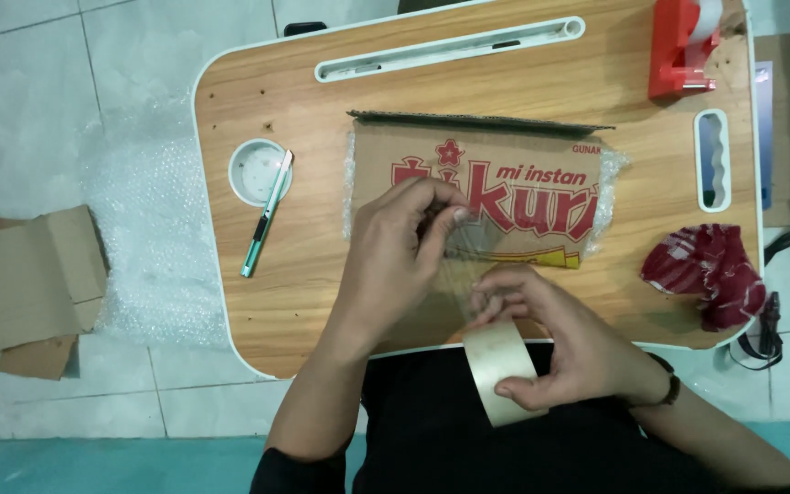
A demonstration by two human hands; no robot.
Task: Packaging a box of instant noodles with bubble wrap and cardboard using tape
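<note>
A flat brown cardboard piece with red print lies on a small wooden lap table, with bubble wrap poking out at its sides. My left hand pinches the free end of clear tape and holds it over the cardboard. My right hand grips a roll of clear packing tape at the table's near edge. A stretched strip of tape runs between the two hands.
A teal utility knife lies beside a round white cup recess on the left. A red tape dispenser stands at the back right, a red patterned cloth front right. Bubble wrap and cardboard scraps lie on the tiled floor.
</note>
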